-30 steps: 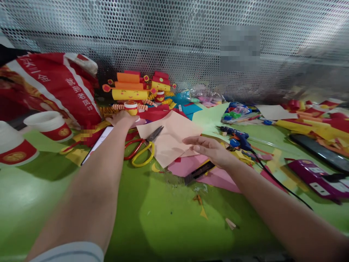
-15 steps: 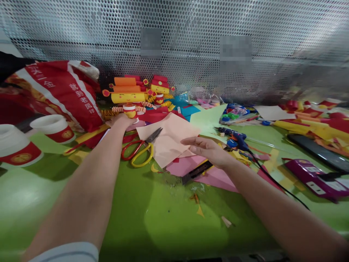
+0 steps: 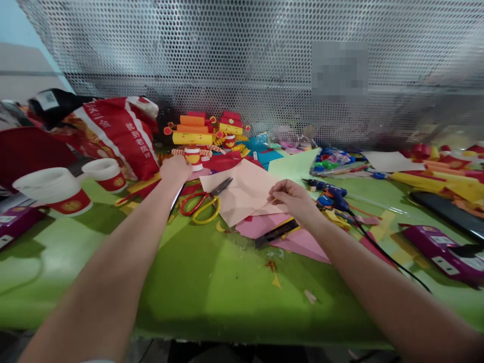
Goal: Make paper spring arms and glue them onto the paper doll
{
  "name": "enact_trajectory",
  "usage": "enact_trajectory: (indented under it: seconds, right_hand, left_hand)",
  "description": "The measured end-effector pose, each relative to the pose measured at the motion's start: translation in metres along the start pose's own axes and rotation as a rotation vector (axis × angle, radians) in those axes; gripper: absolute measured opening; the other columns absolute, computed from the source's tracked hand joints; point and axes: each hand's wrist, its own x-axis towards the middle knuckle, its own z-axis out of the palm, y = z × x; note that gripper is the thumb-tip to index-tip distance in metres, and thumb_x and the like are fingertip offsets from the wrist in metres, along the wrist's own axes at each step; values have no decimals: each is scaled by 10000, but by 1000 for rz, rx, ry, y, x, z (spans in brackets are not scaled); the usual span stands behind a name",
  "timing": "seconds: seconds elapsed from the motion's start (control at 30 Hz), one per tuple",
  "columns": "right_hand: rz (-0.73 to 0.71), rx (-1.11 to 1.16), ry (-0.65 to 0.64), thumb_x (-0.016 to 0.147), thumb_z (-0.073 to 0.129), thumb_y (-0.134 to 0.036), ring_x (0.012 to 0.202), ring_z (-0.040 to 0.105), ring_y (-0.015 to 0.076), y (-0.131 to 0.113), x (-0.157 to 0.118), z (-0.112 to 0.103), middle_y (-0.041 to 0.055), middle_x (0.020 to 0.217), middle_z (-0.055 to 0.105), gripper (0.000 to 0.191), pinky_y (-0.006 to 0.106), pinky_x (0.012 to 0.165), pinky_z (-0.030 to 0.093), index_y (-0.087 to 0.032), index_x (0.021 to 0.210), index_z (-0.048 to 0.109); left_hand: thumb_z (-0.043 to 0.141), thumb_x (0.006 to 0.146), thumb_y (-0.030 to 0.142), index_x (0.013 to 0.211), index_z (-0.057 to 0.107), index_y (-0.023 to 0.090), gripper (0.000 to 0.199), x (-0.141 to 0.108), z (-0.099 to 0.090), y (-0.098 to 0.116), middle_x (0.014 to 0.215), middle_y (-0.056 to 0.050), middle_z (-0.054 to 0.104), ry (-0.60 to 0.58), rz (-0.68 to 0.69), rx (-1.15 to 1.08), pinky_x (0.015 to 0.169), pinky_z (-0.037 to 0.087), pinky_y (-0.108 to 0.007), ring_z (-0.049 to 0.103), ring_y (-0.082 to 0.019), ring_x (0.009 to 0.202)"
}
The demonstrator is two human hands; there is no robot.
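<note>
My left hand reaches to the back left, beside a small red and white paper cup with a yellow patch. Its fingers are mostly hidden behind the hand. Above that cup rests a paper figure's yellow rolled face, with pleated paper strips at the sides. My right hand hovers over the right edge of a peach paper sheet, thumb and fingers drawn together in a pinch. Whatever they hold is too small to make out. Scissors with red and yellow handles lie partly on the sheet.
A utility knife lies on pink paper. Further right are a blue glue gun with a cord and a purple power strip. White paper cups and a red bag stand left. A perforated metal panel rises behind.
The view has shifted left, bringing a second purple power strip into sight at the left edge. My right hand's fingers have drawn together from a looser spread. My left hand stays near the cup.
</note>
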Motion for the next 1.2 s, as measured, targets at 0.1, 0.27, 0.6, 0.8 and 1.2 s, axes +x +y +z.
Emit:
enact_trajectory:
  seconds: [0.1,0.27,0.6,0.8,1.2]
  right_hand:
    - [-26,47,43,630,599,-351,507,508,92,2,2,0,-63,541,512,214,251,526,414,-221,693,441]
    - [-67,-28,15,672,567,-528,452,456,90,2,2,-3,-59,498,484,323,253,490,391,-215,723,502]
    - [-268,-910,-153,771,497,-260,703,582,172,-4,-3,-10,44,812,674,144,281,613,397,-211,788,632]
    - [-289,-1248,-423,857,447,-377,768,616,207,-14,-9,-5,65,810,694,287,276,590,374,-208,798,671]
    - [-275,-1332,-471,901,355,-445,792,645,217,-13,-13,1,74,855,710,395,277,591,374,-206,845,664]
  left_hand:
    - [384,825,280,1007,641,163,336,-30,-1,9,1042,-128,659,57,170,123,856,447,-368,538,-299,1066]
    - [345,838,286,1032,614,206,342,-67,2,16,1009,-102,665,-125,358,247,811,453,-331,589,-256,982]
    - [450,769,258,1084,574,146,357,-83,3,17,1037,-196,639,-392,422,324,740,477,-405,620,-340,924]
    - [493,747,211,1103,563,168,366,-78,8,15,1045,-188,636,-422,453,284,721,485,-369,631,-315,910]
    - [430,761,139,1093,562,133,358,-79,15,12,1048,-193,634,-392,509,252,748,477,-372,613,-313,954]
